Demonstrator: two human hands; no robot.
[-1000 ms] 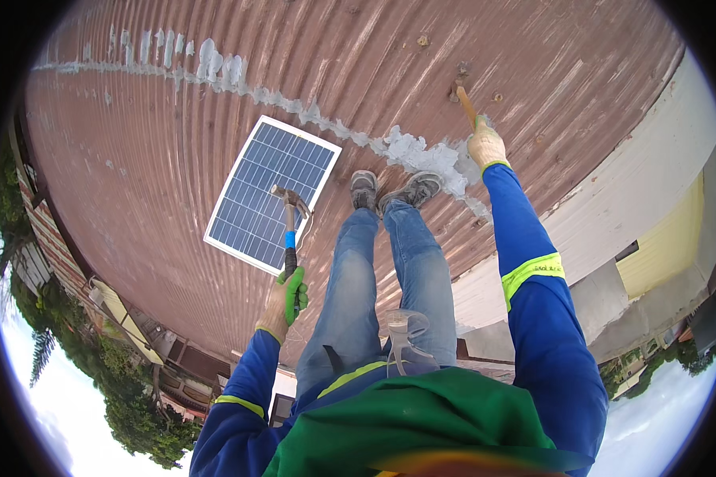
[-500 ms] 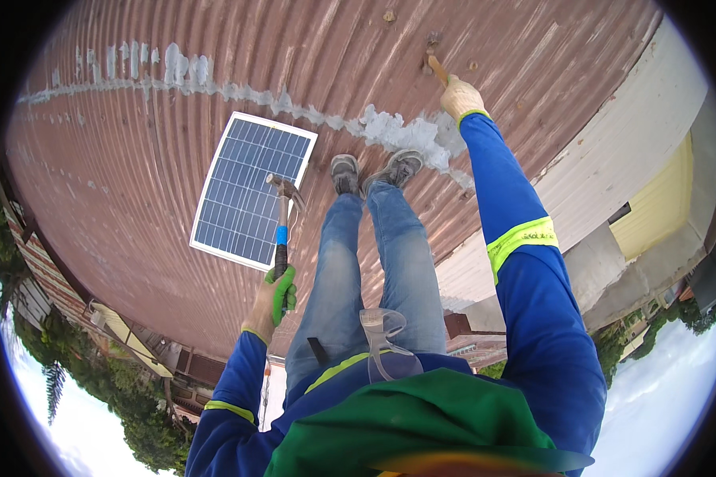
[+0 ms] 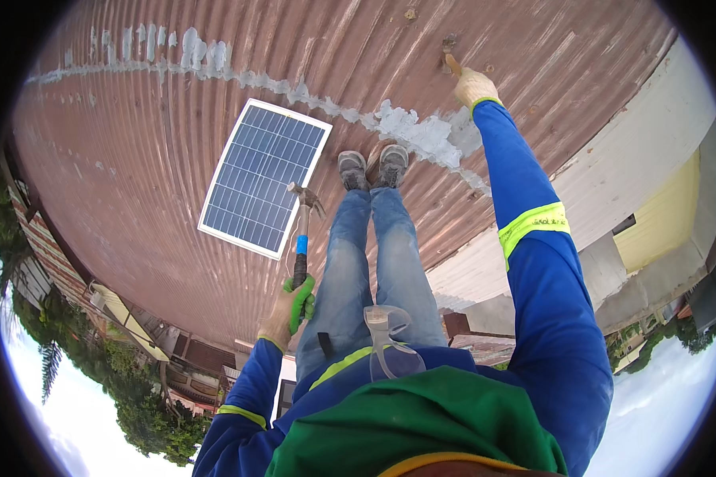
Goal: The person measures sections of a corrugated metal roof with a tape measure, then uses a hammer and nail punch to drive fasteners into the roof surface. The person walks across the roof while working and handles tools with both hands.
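In my left hand (image 3: 297,306), gloved with pale backing and green fingers, I grip a claw hammer (image 3: 303,226) by its dark handle below a blue band. Its head is raised and overlaps the near right edge of a white-framed solar panel (image 3: 266,171) in the view. My right arm stretches far ahead and right. The right hand (image 3: 475,86), in a pale glove, looks closed; a short tan, stick-like piece (image 3: 453,65) juts from it toward a dark spot on the roof (image 3: 450,41). Whether that piece is a handle or a finger I cannot make out.
I stand on brown corrugated roofing (image 3: 135,207). A grey sealant streak (image 3: 418,131) crosses it beyond my shoes (image 3: 372,165). A pale lower roof (image 3: 636,135) borders it on the right. Clear safety glasses (image 3: 390,342) hang at my chest. Trees (image 3: 135,397) stand beyond the left edge.
The view has shifted, so roof and panel sit further right. My right foot has moved in beside the left. The hammer stays held up in my left hand; my right arm remains outstretched.
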